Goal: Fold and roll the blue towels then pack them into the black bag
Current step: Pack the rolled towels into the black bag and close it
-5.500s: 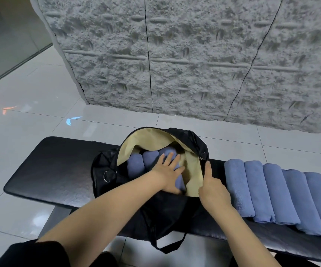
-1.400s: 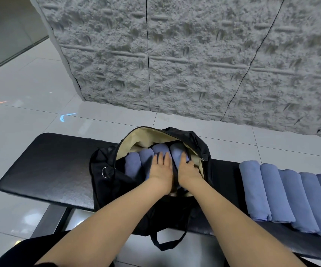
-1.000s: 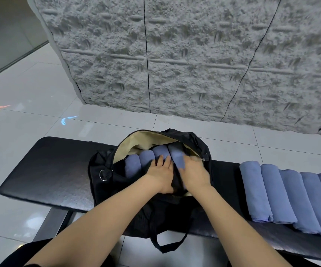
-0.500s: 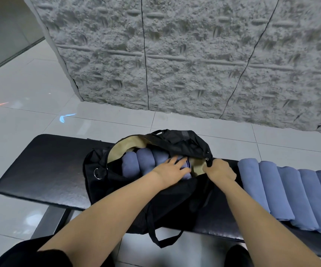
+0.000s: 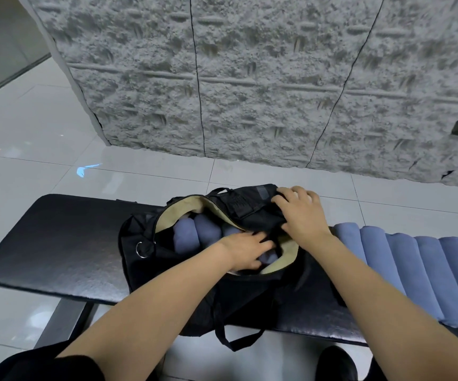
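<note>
Our right hand has left the zip end of the black bag, where it sat half a second ago, and now lies on the bag's far flap. Its fingers are bent over the top edge and the thumb is tucked into the fabric below, so we read it as gripping the flap and drawing it towards us.

The mouth shows the change. A second and a half ago the beige lining stood wide open; now the black flap covers much of it and only a narrower gap is left.

Our left hand stays in that gap. Its fingers are fairly straight and close together, lying flat on the packed rolls, with the tips slightly blurred near the flap.

The packed rolls lie side by side inside the bag, one more of them than five seconds ago as far as we can count. The row of rolled towels waits on the bench just to the right of the bag, with its nearest roll touching or almost touching the bag's end.

We judge that we are settling and compressing the load, not finishing. With that row still outside, the mouth has to open again for the next roll.
</note>
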Demonstrator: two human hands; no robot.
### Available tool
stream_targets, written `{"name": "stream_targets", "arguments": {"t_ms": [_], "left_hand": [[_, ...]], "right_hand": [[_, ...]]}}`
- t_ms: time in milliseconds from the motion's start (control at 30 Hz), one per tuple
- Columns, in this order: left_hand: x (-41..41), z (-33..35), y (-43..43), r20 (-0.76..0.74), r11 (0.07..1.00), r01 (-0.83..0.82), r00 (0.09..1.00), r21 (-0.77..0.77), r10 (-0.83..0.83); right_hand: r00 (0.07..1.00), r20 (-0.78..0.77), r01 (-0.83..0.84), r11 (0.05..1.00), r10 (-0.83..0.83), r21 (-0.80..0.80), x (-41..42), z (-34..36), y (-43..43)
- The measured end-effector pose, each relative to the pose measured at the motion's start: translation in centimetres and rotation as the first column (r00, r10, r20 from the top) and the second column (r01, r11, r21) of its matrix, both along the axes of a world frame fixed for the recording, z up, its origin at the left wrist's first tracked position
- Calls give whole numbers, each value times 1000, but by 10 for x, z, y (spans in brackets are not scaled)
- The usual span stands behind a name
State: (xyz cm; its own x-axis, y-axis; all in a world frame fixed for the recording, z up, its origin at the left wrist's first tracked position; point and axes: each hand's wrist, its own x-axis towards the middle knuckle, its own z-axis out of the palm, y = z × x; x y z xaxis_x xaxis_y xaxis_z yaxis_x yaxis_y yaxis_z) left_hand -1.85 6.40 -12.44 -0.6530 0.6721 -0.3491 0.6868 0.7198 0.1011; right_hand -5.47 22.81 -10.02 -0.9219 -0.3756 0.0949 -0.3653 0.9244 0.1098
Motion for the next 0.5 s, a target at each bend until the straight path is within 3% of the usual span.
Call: {"name": "stream_targets", "arguments": {"t_ms": [167,300,400,500], "left_hand": [[3,1,-9,-58,999,-7,998,-37,5],[-5,11,-15,-52,998,32,998,-56,-35],[-7,5,-14,21,996,-60,998,61,59],[-8,7,-10,47,999,-38,998,4,38]], "right_hand": [[958,109,265,964,-264,0,-43,34,-16],[926,103,356,931,-363,77,-60,49,-13],[884,93,450,888,-458,95,-61,52,3],[900,145,399,911,-410,101,-54,50,12]]}}
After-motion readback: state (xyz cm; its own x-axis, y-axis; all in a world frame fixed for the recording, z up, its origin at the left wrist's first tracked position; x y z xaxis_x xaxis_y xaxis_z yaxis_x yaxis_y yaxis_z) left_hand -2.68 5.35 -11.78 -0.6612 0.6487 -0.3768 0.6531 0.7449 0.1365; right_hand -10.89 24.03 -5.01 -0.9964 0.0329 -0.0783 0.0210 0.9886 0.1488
